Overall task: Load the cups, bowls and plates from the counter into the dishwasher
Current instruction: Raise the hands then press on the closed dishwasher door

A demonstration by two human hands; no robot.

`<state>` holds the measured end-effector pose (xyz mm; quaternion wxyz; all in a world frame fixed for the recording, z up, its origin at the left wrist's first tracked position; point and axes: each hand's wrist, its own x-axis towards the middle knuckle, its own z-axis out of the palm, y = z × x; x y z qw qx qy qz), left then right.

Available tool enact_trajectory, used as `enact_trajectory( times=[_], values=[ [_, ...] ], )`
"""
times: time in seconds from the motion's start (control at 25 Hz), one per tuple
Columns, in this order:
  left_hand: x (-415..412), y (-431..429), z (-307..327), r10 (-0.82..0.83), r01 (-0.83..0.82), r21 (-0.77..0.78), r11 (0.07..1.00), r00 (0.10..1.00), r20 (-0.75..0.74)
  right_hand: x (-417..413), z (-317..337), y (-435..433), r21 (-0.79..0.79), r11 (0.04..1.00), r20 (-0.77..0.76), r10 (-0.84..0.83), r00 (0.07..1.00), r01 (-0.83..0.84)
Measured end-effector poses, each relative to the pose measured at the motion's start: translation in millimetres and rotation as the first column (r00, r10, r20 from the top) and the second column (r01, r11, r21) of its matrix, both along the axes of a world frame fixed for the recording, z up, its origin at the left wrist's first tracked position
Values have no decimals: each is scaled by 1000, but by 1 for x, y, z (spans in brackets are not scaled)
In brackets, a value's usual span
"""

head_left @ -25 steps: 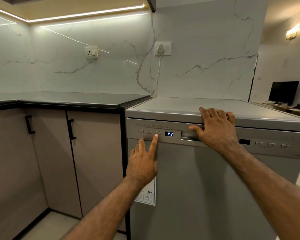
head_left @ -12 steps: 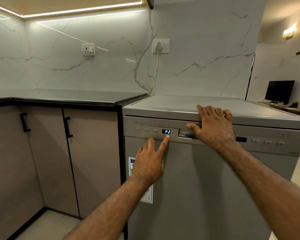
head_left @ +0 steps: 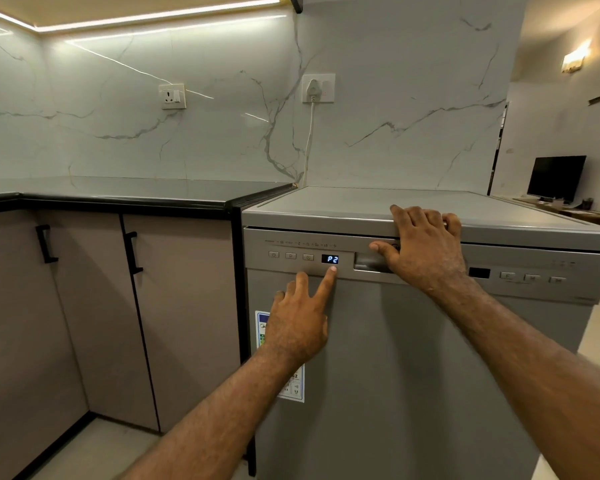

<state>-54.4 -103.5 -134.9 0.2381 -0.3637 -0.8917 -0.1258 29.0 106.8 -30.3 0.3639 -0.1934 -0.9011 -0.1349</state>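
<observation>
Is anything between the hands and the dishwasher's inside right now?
Yes: the dishwasher door stands upright, covering the whole front. The right hand rests on the top edge above the handle recess; the left hand points a finger under the display.

Grey dishwasher (head_left: 413, 358) beside counter (head_left: 125, 190), door shut, display "P2".

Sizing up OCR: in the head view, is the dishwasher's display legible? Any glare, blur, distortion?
Head view: blue-lit display reads P2, sharp; ceiling LED strip throws glare streaks on the white marble backsplash; wide-angle lens bows edges of the grey metal dishwasher; its far-right buttons look soft.
</observation>
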Motion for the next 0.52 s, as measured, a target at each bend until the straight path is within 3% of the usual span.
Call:
enact_trajectory(
  times=[0.28, 0.52],
  values=[
    [-1, -2, 5, -15, 16, 11, 1000, 1000, -22, 0, -1, 1, -8, 1000, -8, 7, 1000, -7],
    [2, -11, 35, -18, 54, 147, 988, 971, -238, 3, 0, -4, -24, 1000, 10, -14, 1000, 14]
  ],
)
